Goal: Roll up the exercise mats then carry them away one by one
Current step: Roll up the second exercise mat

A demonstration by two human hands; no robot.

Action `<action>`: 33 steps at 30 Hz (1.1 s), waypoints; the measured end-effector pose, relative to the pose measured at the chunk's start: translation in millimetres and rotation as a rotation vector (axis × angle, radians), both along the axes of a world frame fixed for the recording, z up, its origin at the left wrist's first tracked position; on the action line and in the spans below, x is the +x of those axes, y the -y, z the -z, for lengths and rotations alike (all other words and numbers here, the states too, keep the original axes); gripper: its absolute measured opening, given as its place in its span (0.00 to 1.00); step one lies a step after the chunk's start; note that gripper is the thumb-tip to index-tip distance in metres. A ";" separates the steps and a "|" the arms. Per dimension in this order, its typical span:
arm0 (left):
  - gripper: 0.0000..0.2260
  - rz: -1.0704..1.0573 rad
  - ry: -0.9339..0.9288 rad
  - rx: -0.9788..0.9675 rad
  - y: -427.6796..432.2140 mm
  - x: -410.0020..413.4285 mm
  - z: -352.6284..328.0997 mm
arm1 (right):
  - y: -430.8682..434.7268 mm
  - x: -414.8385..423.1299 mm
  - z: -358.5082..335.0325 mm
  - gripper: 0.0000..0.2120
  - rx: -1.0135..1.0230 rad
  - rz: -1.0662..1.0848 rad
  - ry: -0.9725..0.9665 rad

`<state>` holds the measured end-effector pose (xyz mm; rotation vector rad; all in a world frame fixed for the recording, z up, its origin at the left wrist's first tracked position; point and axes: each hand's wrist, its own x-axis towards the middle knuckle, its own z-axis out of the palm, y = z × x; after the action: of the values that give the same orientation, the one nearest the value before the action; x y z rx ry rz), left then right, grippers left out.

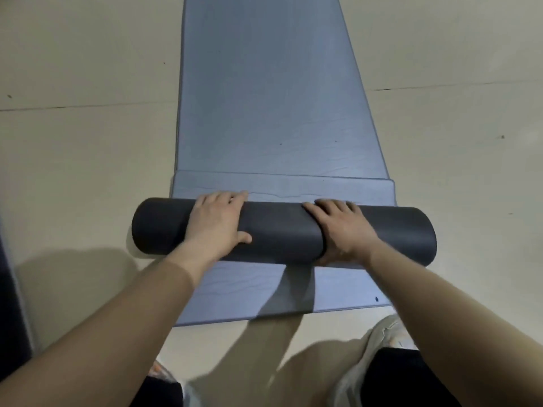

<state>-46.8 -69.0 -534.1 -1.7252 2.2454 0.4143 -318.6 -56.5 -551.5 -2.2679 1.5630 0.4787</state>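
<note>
Head view: a person crouches over a blue mat (273, 98) on a pale floor (73, 83), both bare arms reaching forward and down.
Roll: a dark grey roll (282, 230) lies crosswise on the blue mat, near the person's end; both of its ends stick out past the mat's side edges.
Blue mat: it lies flat and runs away toward the top of the view; a short strip of it shows on the near side of the roll, ending just ahead of the knees. A raised cross-edge sits just beyond the roll, like the end of a second layer; I cannot tell whether it is a fold or another mat.
Left hand (216, 224): palm down on the left part of the roll, fingers spread flat over the top and reaching its far side, thumb on the near face. Grip: wide and pressing, not clasped around anything.
Right hand (342, 230): palm down on the right part of the roll, fingers over the top, thumb side wrapped down the near face beside a seam in the roll. Grip: wide, laid on the roll.
Shoe (388, 333): a pale shoe shows at lower right, on the floor beside the mat's near corner.
Left edge: a dark strip (11, 304) runs along the floor there; I cannot tell what it is.
</note>
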 end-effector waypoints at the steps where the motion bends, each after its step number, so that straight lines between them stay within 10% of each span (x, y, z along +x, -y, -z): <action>1: 0.50 -0.013 0.018 -0.062 -14.1 -4.6 1.1 | 18.9 -3.1 -5.4 0.65 0.039 0.008 0.014; 4: 0.60 0.046 0.118 -0.013 -24.2 -18.8 22.0 | 44.4 -7.9 -8.1 0.67 0.002 0.015 -0.022; 10: 0.49 0.020 -0.068 -0.084 68.4 -5.7 39.1 | 64.6 -17.3 8.5 0.72 -0.109 0.013 -0.176; 13: 0.42 -0.384 -0.232 -0.363 28.7 -6.0 56.6 | 109.5 -17.3 -1.0 0.67 0.012 0.052 -0.115; 18: 0.43 -0.700 -0.389 -0.300 -16.6 -29.8 76.3 | 114.4 6.2 -6.8 0.64 0.156 0.126 -0.069; 24: 0.44 -1.312 -0.896 -0.032 -15.5 9.2 46.1 | 72.6 113.8 9.9 0.48 0.372 0.245 0.268; 33: 0.41 -1.385 -0.998 -0.166 -24.2 177.2 48.2 | 42.0 297.7 40.7 0.52 0.491 0.412 0.738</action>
<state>130.4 -44.7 -582.3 -3.4496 0.9150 1.6338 -20.8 -98.5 -592.3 -1.4464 1.2767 -0.0901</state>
